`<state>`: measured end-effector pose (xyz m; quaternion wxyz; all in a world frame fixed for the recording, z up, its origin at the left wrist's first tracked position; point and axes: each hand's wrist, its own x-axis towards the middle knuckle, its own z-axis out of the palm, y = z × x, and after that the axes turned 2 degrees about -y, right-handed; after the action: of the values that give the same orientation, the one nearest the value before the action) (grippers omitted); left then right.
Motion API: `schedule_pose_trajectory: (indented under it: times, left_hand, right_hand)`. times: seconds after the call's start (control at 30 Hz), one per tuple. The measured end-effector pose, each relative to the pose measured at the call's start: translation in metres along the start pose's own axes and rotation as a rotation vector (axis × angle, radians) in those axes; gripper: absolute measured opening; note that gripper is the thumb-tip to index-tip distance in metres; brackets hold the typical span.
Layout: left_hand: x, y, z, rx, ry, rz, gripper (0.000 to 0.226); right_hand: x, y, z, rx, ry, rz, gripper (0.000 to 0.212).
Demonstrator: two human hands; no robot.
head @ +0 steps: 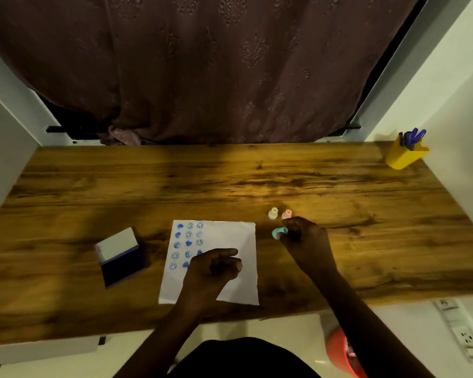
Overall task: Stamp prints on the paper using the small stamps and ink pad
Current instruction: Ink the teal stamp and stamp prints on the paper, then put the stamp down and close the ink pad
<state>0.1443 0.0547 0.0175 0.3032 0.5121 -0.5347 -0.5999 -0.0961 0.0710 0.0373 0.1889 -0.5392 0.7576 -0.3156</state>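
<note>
A white paper (230, 236) lies on the wooden table (230, 181), with three columns of blue stamped prints at its upper left. My left hand (213, 268) rests on the paper, fingers curled, holding nothing that I can see. To the right of the paper my right hand (303, 236) grips a small teal stamp (278, 232) tilted on its side. Just beyond that hand stand a cream stamp (272, 213) and a pink stamp (286, 214). The open ink pad (122, 257) with its dark blue pad and raised white lid sits left of the paper.
A yellow holder with several blue pens (406, 152) stands at the table's far right corner. A dark patterned curtain (216, 64) hangs behind the table. An orange container (342, 353) sits below the table's front edge at right, near a white power strip (459, 328).
</note>
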Motion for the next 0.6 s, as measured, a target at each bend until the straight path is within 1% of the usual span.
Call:
schedule_pose_trajectory:
  times: [0.07,0.13,0.2,0.33,0.47,0.6]
  left_hand:
    - [-0.002,-0.002,-0.004,-0.021,0.020,-0.026,0.026]
    - [-0.003,-0.004,-0.008,-0.019,0.042,-0.043,0.024]
    - [-0.003,-0.006,-0.013,-0.028,0.073,-0.054,0.024]
    - [-0.004,-0.010,-0.020,-0.071,0.117,-0.101,0.027]
    - [-0.007,-0.014,-0.027,-0.103,0.148,-0.103,0.030]
    - [-0.007,-0.018,-0.034,-0.135,0.175,-0.107,0.026]
  right_hand:
    - [0.016,0.014,0.002,-0.121,0.022,0.002,0.026]
    - [0.028,0.024,0.007,-0.186,-0.001,-0.011,0.026]
    - [0.037,0.031,0.011,-0.209,-0.028,-0.022,0.023]
    - [0.047,0.035,0.020,-0.226,-0.064,0.015,0.018]
    - [0.048,0.036,0.026,-0.262,-0.107,0.019,0.024]
    - [0.046,0.036,0.025,-0.280,-0.115,0.017,0.028]
